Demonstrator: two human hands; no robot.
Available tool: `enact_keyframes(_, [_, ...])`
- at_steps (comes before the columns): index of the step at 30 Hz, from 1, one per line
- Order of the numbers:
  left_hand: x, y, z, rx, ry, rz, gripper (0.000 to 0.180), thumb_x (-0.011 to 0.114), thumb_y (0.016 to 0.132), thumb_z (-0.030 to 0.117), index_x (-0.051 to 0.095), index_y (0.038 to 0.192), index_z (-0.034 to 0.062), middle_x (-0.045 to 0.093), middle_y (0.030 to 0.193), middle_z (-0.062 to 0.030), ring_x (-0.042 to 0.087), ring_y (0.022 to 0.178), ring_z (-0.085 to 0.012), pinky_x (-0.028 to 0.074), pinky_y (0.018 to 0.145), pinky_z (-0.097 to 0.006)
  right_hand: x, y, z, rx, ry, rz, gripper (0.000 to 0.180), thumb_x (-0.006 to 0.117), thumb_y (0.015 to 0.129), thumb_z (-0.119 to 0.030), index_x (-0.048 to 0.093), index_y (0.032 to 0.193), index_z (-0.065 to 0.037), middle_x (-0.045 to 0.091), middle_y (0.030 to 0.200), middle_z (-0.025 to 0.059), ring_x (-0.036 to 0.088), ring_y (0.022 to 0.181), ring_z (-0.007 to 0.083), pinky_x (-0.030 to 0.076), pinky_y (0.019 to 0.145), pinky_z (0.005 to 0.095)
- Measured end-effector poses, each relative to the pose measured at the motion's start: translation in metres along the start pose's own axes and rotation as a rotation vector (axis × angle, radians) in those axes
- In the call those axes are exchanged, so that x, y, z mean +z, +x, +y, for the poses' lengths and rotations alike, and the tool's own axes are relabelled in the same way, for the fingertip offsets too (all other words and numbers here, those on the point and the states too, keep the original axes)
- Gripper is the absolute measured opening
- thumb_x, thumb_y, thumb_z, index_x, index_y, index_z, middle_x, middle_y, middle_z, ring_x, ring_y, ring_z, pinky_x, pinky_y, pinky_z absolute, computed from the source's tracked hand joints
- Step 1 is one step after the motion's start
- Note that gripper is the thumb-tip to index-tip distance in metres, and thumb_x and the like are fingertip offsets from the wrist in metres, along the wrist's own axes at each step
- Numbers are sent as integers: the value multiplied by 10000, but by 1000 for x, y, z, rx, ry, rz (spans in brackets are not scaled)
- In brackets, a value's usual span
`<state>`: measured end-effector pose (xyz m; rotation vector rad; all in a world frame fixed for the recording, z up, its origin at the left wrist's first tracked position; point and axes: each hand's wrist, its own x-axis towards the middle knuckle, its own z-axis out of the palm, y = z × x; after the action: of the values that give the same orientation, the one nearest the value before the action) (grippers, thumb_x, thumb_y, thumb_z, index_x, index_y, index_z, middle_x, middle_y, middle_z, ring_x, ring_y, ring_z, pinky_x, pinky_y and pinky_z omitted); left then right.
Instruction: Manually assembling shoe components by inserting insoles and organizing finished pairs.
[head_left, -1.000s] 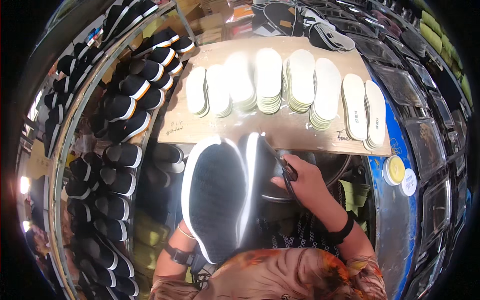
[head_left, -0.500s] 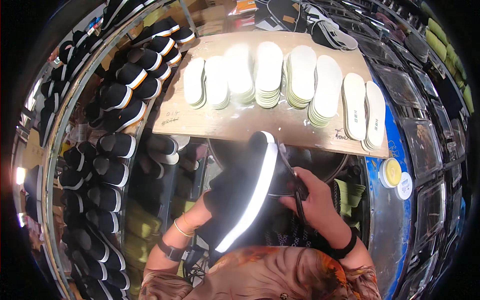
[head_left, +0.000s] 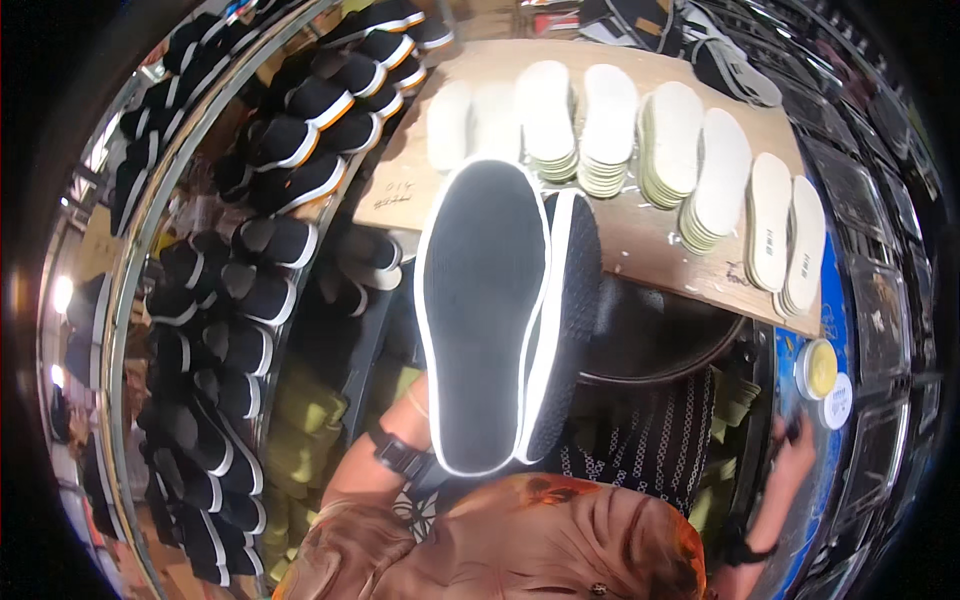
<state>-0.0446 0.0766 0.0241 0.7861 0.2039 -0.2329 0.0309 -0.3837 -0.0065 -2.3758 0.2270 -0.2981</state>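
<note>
A pair of black shoes with white edges is held up in front of me. One shoe (head_left: 480, 310) turns its dark sole upward, and the other shoe (head_left: 575, 310) lies against its right side, showing a black textured upper. My left hand is hidden behind the shoes, with its wrist at their lower left; it holds them up. Far to the right, my right hand (head_left: 792, 462) is over the edge of the blue bench (head_left: 800, 540), below a yellow-topped round tin (head_left: 817, 369). Its fingers close around a small dark thing, too blurred to name.
Stacks of white insoles (head_left: 672, 140) stand on a wooden board (head_left: 400, 195) ahead. A black round basin (head_left: 660, 330) sits below the board. Racks of black shoes (head_left: 270, 240) line the left. Clear plastic boxes (head_left: 865, 300) fill the right side. A white round lid (head_left: 838, 402) lies beside the tin.
The shoes have turned so that a sole faces up. My right hand has left them, moving right to the blue bench with a dark thing in it. The view has shifted.
</note>
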Motion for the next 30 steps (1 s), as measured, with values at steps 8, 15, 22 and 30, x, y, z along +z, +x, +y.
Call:
enact_keyframes(8, [-4, 15, -5, 38, -293, -11, 293, 582, 821, 98, 560, 1092, -12, 615, 1011, -65, 547, 880, -111, 452, 785, -284, -112, -49, 167, 408, -753, -9, 463, 627, 720, -152, 514, 1147, -12, 600, 1021, 247, 564, 966, 401, 435, 824, 420])
enact_keyframes(15, [1, 13, -11, 24, -327, 16, 256, 579, 817, 95, 579, 1051, -8, 629, 961, -68, 553, 821, -99, 466, 731, -280, -84, -7, 81, 397, -943, -255, 471, 609, 731, -295, 559, 1126, -41, 598, 996, 260, 568, 941, 411, 453, 797, 449])
enact_keyframes(22, [23, 28, -13, 50, 248, 219, 220, 575, 812, 92, 599, 1009, -4, 643, 911, -71, 559, 762, -88, 480, 676, -277, 32, 14, -104, -129, 484, -781, 746, 704, 660, -87, 359, 1322, -87, 529, 1186, 121, 544, 978, 220, 464, 814, 329])
enact_keyframes(30, [80, 50, -3, 106, 1761, -15, 273, 593, 801, 139, 498, 944, -74, 554, 853, -261, 548, 810, -418, 449, 704, -427, 95, 15, -158, -368, -35, -1012, 722, 666, 728, -230, 312, 1336, -67, 487, 1206, 238, 513, 1082, 329, 418, 906, 353])
